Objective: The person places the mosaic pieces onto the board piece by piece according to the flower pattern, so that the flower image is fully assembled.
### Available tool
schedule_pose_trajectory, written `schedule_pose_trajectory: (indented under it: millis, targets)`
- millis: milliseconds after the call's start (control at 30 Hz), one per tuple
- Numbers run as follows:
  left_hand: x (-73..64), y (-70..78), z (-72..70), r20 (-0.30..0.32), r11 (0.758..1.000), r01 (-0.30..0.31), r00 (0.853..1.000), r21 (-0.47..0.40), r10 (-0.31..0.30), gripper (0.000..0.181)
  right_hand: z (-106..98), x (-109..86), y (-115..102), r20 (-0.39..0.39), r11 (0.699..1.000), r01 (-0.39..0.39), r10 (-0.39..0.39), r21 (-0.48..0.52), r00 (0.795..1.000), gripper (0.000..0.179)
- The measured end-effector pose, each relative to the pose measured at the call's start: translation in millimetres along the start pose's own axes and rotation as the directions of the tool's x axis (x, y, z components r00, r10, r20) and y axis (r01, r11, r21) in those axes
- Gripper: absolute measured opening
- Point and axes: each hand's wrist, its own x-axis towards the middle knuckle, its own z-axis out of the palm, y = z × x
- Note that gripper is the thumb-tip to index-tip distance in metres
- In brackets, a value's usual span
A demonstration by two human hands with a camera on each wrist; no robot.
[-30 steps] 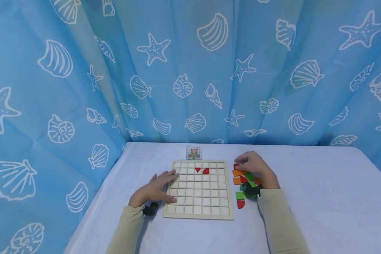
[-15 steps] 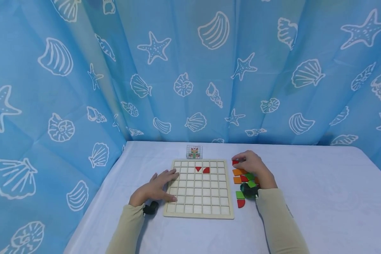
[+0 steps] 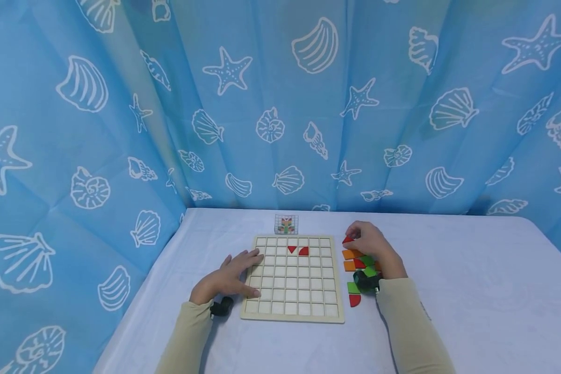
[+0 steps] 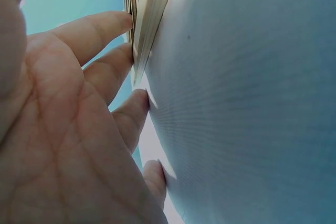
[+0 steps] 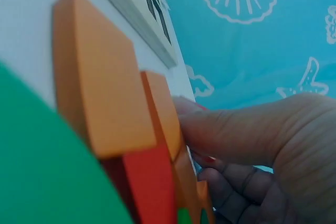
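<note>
On the white-clothed counter (image 3: 486, 291), a pale wooden board (image 3: 291, 283) with a grid of square cells is lying before the person. Two red shapes are occupying neighbouring cells in the second row from its far edge: a triangle (image 3: 292, 249), pointing toward the person, and, to its right, a quarter-circle (image 3: 304, 251). Of the two hands, the left hand (image 3: 225, 274) is spreading its fingers and gripping nothing, its thumb and index finger resting on the board's left border, two other fingertips meeting the cloth. The right hand (image 3: 373, 241) is pinching a red piece (image 3: 348, 239) between thumb and fingers, just right of the board's far right corner; the thumb is largely covering it in the right wrist view, so its shape is hard to make out. Beside that hand, orange pieces (image 3: 349, 266) and green pieces (image 3: 367, 261) are clustering, partly hidden by a dark wrist camera (image 3: 365, 280). Beyond the board, a small gridded card (image 3: 286, 224) is showing a coloured pattern. A blue curtain (image 3: 280, 93) patterned with white shells and starfish is hanging behind.
</note>
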Motion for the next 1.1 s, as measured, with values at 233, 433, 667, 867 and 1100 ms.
schedule_pose_trajectory:
  millis: [233, 433, 667, 867, 1100]
  targets:
    - [-0.8, -1.1, -0.2, 0.000, 1.000, -0.012, 1.000, -0.011, 0.012, 0.094, 3.3, 3.2, -1.1, -0.006, 1.000, -0.014, 0.014, -0.018, 1.000, 0.018]
    - [-1.3, -2.6, 0.4, -0.003, 0.999, -0.021, 1.000, -0.031, 0.021, 0.094, 2.8, 3.3, -3.3, -0.073, 0.999, -0.044, 0.046, 0.028, 0.996, 0.023]
    - [-2.4, -0.7, -0.2, -0.009, 0.999, -0.012, 1.000, -0.032, 0.012, 0.095, -0.2, 1.8, -13.1, -0.204, 0.996, 0.042, -0.024, 0.083, 0.979, 0.022]
    - [-2.8, -0.1, -0.1, -0.005, 1.000, -0.007, 1.000, -0.023, 0.007, 0.095, 0.5, -2.3, -34.1, -0.195, 0.956, 0.177, -0.131, 0.235, 0.972, 0.034]
    - [-2.3, 0.4, -0.7, 0.000, 1.000, -0.004, 1.000, -0.009, 0.004, 0.094, 11.0, -6.7, -57.1, -0.152, 0.926, 0.286, -0.254, 0.245, 0.955, 0.027]
